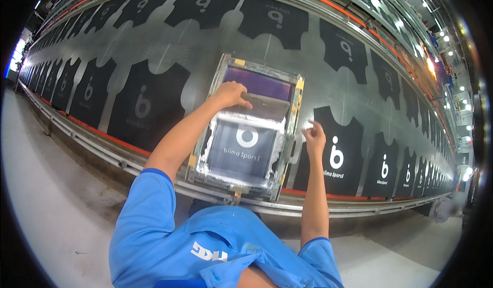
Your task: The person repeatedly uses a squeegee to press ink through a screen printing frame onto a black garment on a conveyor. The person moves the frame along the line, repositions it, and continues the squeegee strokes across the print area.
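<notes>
A screen printing frame [298, 95] lies over a dark shirt panel on the long table in front of me. Inside it, the mesh [236, 157] shows a white round emblem with lettering beneath, and white ink is smeared along its borders. My left hand [231, 96] is closed on the top edge of a wide grey squeegee [261, 106], which crosses the upper part of the frame. Just beyond the frame's right side, my right hand [315, 136] is raised with curled fingers. A small whitish patch shows at its fingertips; I cannot tell what it is.
Dark shirt panels run in two rows along the metal table [205, 46]. The near panel [336, 159] at right carries a bright white print; the near panel [146, 105] at left shows a fainter one. A metal rail [123, 162] edges the table's near side.
</notes>
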`<state>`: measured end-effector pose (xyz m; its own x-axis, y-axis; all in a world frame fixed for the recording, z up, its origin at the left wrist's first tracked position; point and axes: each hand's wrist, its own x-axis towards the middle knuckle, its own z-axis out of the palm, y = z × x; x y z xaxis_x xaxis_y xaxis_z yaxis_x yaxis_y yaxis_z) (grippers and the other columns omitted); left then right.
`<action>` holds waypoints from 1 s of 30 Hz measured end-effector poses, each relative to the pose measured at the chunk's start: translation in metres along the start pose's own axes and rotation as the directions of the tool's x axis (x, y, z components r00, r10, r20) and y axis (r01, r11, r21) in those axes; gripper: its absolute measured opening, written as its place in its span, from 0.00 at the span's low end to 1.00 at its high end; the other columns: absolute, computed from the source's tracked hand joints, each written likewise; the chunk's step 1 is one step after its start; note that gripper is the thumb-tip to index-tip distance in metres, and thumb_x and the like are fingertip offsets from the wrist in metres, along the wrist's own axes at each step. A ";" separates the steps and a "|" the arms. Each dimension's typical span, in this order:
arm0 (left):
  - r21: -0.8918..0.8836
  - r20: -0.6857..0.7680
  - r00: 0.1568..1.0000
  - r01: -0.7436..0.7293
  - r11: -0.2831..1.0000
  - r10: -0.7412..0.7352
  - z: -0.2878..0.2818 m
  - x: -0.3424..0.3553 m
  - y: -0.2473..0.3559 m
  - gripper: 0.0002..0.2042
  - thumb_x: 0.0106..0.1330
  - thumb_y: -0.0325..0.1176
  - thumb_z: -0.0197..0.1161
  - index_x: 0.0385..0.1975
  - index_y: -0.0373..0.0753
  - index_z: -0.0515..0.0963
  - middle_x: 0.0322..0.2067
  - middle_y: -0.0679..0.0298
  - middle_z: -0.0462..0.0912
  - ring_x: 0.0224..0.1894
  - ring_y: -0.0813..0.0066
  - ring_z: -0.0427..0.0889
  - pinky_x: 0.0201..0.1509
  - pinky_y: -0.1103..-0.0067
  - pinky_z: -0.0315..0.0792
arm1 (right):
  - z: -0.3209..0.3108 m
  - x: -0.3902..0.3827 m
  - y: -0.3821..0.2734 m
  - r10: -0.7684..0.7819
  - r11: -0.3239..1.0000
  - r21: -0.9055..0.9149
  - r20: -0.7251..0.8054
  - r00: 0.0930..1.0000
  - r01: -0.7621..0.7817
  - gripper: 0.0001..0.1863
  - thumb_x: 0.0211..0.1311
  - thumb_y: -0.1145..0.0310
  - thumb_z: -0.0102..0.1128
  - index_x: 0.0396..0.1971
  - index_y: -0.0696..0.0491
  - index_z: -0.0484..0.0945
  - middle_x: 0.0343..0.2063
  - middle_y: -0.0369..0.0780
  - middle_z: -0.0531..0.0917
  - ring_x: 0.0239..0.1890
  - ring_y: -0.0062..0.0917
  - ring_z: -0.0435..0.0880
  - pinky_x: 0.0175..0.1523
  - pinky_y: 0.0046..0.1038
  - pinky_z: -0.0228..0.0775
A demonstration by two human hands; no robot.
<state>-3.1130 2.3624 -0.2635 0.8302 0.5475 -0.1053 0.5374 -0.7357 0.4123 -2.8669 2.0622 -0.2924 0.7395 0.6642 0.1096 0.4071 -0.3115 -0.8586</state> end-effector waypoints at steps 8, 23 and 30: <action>0.056 0.131 0.991 -0.009 0.998 0.001 -0.015 0.065 0.000 0.32 0.48 0.61 0.78 0.48 0.45 0.85 0.43 0.57 0.89 0.52 0.57 0.85 0.56 0.63 0.77 | -0.001 -0.028 0.058 0.256 0.948 -0.209 0.046 0.966 -0.241 0.18 0.72 0.55 0.64 0.53 0.51 0.83 0.25 0.36 0.83 0.27 0.18 0.80 0.36 0.26 0.73; -0.040 -0.136 0.990 0.043 0.998 -0.048 0.082 -0.181 0.048 0.20 0.55 0.32 0.73 0.49 0.56 0.87 0.43 0.63 0.90 0.47 0.60 0.88 0.52 0.62 0.78 | 0.047 -0.014 0.049 0.225 0.909 0.335 0.106 0.969 -0.247 0.11 0.75 0.72 0.57 0.53 0.55 0.79 0.20 0.29 0.73 0.17 0.11 0.67 0.19 0.19 0.56; 0.039 -0.253 0.967 -0.021 0.999 0.030 0.140 -0.327 0.106 0.28 0.53 0.28 0.71 0.57 0.57 0.81 0.59 0.76 0.84 0.61 0.76 0.80 0.58 0.66 0.71 | 0.032 -0.015 0.025 0.080 0.994 0.089 -0.199 0.977 -0.063 0.12 0.71 0.65 0.61 0.46 0.53 0.88 0.36 0.39 0.89 0.36 0.25 0.85 0.46 0.30 0.76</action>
<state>-3.3067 2.0498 -0.3126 0.7815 0.6082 0.1393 0.5255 -0.7619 0.3787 -2.8852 2.0659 -0.3315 0.8614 0.4886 0.1384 0.3105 -0.2911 -0.9049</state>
